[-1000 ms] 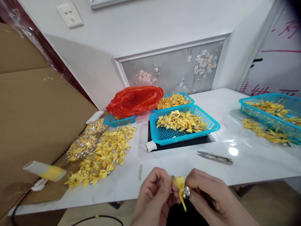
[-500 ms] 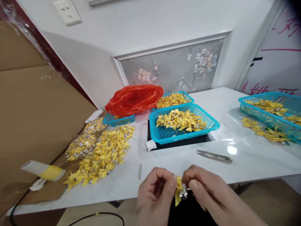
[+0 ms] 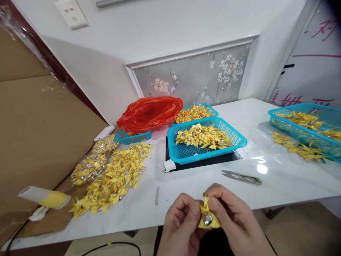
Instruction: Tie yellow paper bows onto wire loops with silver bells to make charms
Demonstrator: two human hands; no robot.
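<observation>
Between my two hands, just in front of the table edge, is a yellow ribbon bow [image 3: 208,213] with a round silver bell at its middle. My left hand [image 3: 183,222] pinches the bow's left side between thumb and fingers. With thumb and forefinger, my right hand [image 3: 231,217] grips its upper right part. The bell faces up toward me, and the bow's back is hidden by my fingers. On the table beyond my right hand lie thread snips [image 3: 242,177].
A blue basket [image 3: 207,158] of yellow bows stands mid-table, with more baskets behind and a blue basket [image 3: 306,133] at right. Rows of yellow bows [image 3: 114,177] cover the left side. A red plastic bag [image 3: 149,113] and a white-yellow tube [image 3: 45,197] are also there.
The bow has turned from edge-on to facing me, its bell now showing in full. My right hand has shifted its hold to the bow's upper part, and both hands are closer together.
</observation>
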